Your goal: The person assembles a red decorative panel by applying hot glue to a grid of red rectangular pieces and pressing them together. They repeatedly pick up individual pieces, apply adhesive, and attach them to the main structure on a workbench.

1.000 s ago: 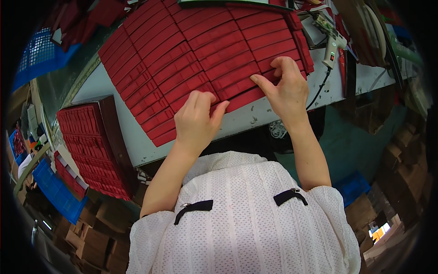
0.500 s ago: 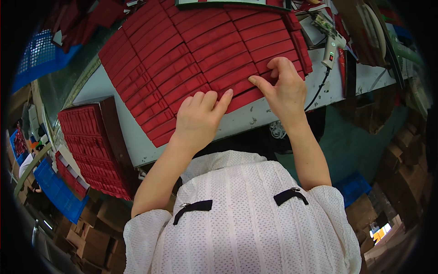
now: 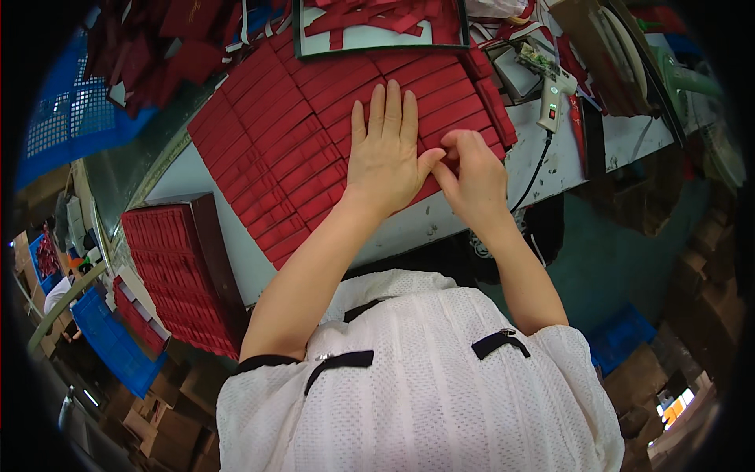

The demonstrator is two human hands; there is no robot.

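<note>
Rows of flat red boxes [image 3: 271, 149] lie packed side by side across the white table. On top of them my left hand [image 3: 383, 157] lies flat, its fingers stretched out toward the far side. My right hand [image 3: 476, 177] is just to its right, over the front right part of the rows. Its thumb and fingers are curled in close to my left thumb. Whatever the right fingertips may hold is too small or hidden to make out.
A dark-edged tray [image 3: 452, 39] with red ribbon pieces sits beyond the boxes. At the right lies a corded glue gun [image 3: 553, 98]. A dark box filled with red pieces [image 3: 177, 267] stands at the left, and a blue basket [image 3: 59, 149] holds more red items farther left.
My left hand has moved forward and right from the front edge and flattened on the boxes. The right hand has shifted slightly left, its fingers drawn in. The view has tilted to show more of the tray.
</note>
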